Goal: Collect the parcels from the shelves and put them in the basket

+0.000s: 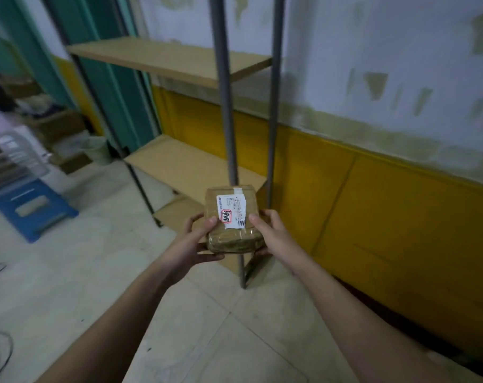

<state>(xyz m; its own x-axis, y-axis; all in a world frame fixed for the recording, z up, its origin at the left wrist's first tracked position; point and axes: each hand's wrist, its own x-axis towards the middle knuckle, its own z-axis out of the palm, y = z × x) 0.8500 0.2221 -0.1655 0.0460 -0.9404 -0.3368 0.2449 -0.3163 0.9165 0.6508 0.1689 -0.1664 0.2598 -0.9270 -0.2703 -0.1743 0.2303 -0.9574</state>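
Between the two hands, out in front of the metal shelf rack [226,134], a small brown parcel [230,219] is being held up above the floor [96,272]. It is wrapped in clear tape and is carrying a white label [232,211] with a red stamp on its upper face. The left hand [196,241] is gripping the parcel at its 9 o'clock side: the thumb is pressing on the top near the label and the fingers are curling underneath. The right hand [265,233] is gripping the 3 o'clock side the same way, thumb lying on top at the edge, fingers wrapping below. The parcel is sitting tilted, its far edge pointing toward 12 o'clock, at the rack's front post.

Behind it the rack's wooden boards [165,59] are showing bare. At 9 o'clock from the parcel, well apart from it, a blue stool [33,211] is standing on the floor, and a clear plastic container [16,158] is sitting just above it; the picture is too blurred there to tell what it is holding. A pale bucket [96,149] is standing further back, its inside not showing.
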